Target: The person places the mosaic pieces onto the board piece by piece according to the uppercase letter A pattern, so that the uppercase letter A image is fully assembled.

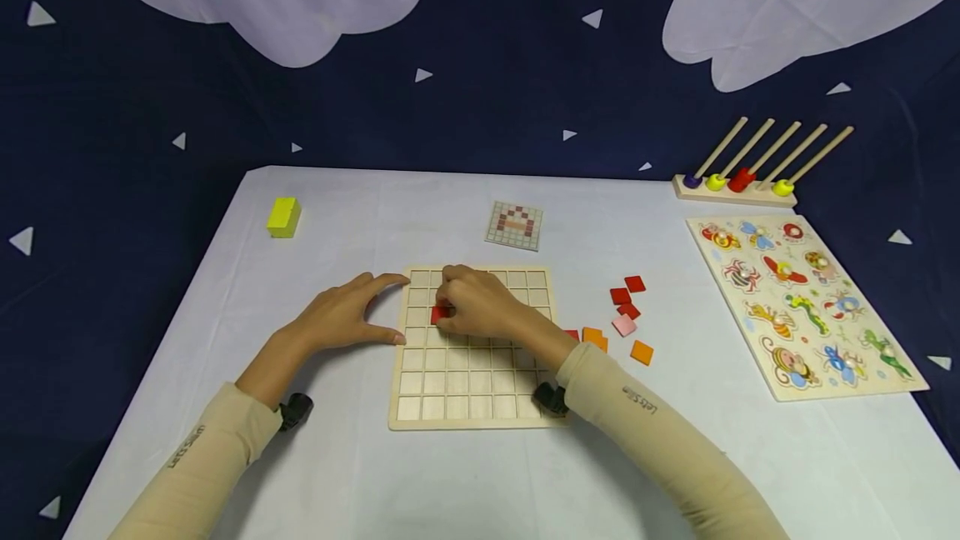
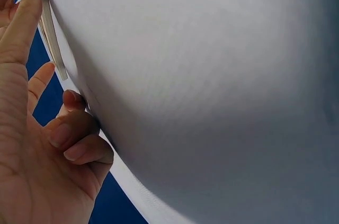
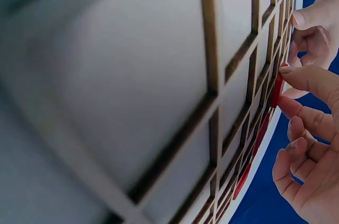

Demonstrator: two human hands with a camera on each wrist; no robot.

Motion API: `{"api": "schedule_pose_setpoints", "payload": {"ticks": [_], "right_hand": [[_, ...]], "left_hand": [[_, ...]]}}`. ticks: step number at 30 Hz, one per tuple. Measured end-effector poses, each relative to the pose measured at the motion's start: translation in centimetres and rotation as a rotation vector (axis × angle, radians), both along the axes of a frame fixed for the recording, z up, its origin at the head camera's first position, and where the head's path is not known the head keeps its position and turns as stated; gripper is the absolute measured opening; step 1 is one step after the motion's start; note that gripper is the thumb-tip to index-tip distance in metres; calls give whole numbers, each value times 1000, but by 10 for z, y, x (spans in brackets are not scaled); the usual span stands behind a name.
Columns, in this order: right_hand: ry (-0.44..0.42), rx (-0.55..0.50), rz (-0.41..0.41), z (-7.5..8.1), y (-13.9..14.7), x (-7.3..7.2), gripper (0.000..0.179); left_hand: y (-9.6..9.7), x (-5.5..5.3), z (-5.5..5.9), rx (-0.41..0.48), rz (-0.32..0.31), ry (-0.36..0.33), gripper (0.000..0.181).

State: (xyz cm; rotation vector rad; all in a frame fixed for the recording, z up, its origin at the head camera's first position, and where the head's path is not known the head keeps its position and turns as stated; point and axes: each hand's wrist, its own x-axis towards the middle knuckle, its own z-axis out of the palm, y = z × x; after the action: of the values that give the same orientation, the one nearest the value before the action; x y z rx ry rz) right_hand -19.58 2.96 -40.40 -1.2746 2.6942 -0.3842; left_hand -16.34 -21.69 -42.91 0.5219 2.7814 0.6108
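Observation:
A wooden grid board (image 1: 480,411) lies on the white table in front of the person. Over its upper left part, the right hand (image 1: 480,302) pinches a red square tile (image 3: 277,89) between thumb and finger, the tile standing on edge at the grid. In the right wrist view, more red tiles (image 3: 260,134) sit along the grid beyond it; the right hand mostly hides them from the head camera. The left hand (image 1: 337,315) has its thumb and index finger spread wide, their tips at the board's left edge. Its other fingers bend loosely in the left wrist view.
Loose red tiles (image 1: 620,297), a pink tile (image 1: 624,324) and orange tiles (image 1: 641,352) lie right of the board. Behind it is a pattern card (image 1: 514,226). A yellow block (image 1: 283,217) stands far left; a peg stand (image 1: 735,190) and an insect puzzle (image 1: 806,307) are at right.

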Motion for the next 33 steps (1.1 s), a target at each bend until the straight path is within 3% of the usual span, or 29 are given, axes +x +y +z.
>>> {"api": "schedule_pose_setpoints", "payload": {"ticks": [22, 28, 33], "right_hand": [[7, 5, -15, 0, -3, 4, 16], [-23, -94, -54, 8, 16, 0, 25], [-32, -161, -155, 14, 47, -4, 27]], "left_hand": [[1, 0, 0, 5, -4, 12, 91], [1, 0, -1, -1, -1, 16, 92], [1, 0, -1, -4, 1, 24, 93]]}}
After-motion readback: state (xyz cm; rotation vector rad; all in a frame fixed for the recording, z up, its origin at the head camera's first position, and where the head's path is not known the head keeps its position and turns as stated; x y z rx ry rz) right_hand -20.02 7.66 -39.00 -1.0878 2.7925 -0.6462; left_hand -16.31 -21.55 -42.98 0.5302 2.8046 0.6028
